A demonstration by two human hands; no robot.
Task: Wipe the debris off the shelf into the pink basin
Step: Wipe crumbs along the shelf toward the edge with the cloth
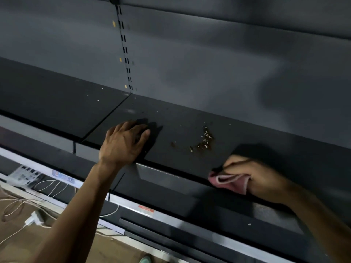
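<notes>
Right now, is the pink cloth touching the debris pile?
No, the right hand holds the pink cloth at the shelf edge, apart from the debris.

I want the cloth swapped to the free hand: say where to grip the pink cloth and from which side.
Probably pinch the folded edge of the pink cloth that sticks out of the right hand, coming in from the left along the shelf front: the rest is bunched inside that hand's fingers.
</notes>
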